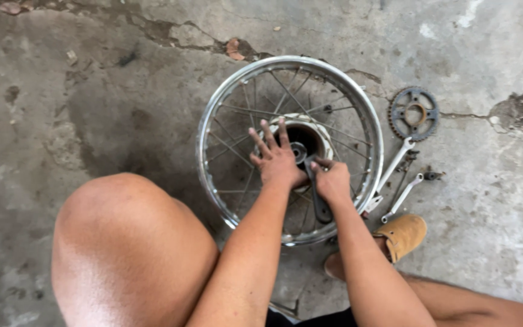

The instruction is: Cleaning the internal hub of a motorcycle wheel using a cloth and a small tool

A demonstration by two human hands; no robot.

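Observation:
A spoked chrome wheel rim (213,130) lies flat on the concrete floor, its hub (310,134) open at the centre. My left hand (276,160) rests flat on the hub's near side with its fingers spread. My right hand (332,179) grips a dark wrench (321,206) whose head sits at the hub's middle and whose handle points toward me.
A toothed sprocket (414,113) lies right of the rim. Two silver wrenches (394,166) (403,197) and small parts lie beside it. My bare knee (128,242) fills the lower left; my foot in a tan sandal (402,235) is at the rim's lower right. The concrete is cracked.

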